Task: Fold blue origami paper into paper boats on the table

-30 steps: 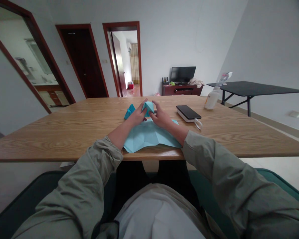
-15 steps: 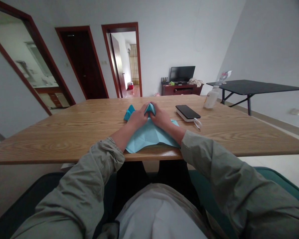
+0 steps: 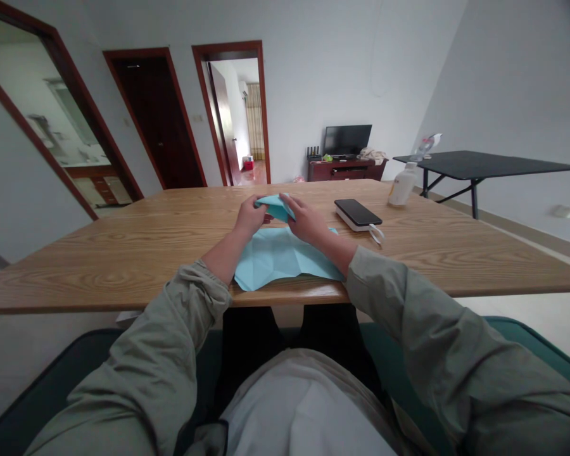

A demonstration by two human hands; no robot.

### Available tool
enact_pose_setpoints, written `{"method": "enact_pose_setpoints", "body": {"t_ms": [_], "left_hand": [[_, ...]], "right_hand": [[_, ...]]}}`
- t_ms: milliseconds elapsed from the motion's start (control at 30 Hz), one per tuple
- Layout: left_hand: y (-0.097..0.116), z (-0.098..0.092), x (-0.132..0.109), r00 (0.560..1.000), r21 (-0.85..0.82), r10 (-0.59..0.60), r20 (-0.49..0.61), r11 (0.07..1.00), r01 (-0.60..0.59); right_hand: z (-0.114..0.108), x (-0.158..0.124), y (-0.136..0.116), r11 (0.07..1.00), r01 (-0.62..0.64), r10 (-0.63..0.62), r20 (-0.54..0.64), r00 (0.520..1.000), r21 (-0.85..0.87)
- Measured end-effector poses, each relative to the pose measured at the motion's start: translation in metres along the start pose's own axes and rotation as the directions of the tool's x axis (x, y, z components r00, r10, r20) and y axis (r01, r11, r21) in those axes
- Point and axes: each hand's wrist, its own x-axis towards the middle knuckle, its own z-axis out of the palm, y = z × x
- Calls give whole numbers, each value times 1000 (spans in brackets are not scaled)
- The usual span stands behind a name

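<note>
Light blue folded paper (image 3: 275, 205) is pinched between my two hands, just above the table. My left hand (image 3: 251, 217) grips its left end, with the fingers curled behind it. On the other end, my right hand (image 3: 305, 219) has its thumb and fingers closed. Beneath my wrists a creased light blue sheet (image 3: 285, 256) lies along the near table edge. Whether that sheet joins the folded part in my hands I cannot tell.
The wooden table (image 3: 137, 253) carries a black phone (image 3: 358, 212) on a white block with a strap, right of my hands. Behind it stands a whitish plastic bottle (image 3: 401, 187). A black folding table (image 3: 484, 166) is farther right.
My left hand has moved left and slightly up, apart from my right hand. The folded paper now stretches between them, lifted and turned; the blue piece left of my hand no longer shows there.
</note>
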Motion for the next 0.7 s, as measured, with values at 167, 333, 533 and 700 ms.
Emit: {"method": "enact_pose_setpoints", "body": {"t_ms": [167, 333, 533, 700], "left_hand": [[4, 5, 0, 990, -251, -139, 21, 958, 140], [3, 4, -3, 961, -347, -118, 251, 916, 203], [2, 1, -7, 912, -338, -29, 408, 924, 180], [1, 1, -8, 918, -310, 9, 396, 943, 124]], "right_hand": [[9, 0, 0, 991, 110, -109, 19, 994, -79], [12, 0, 4, 994, 95, -94, 17, 995, -53], [15, 2, 9, 974, 139, -146, 25, 989, 180], [17, 5, 12, 865, 51, -77, 32, 996, 499]]}}
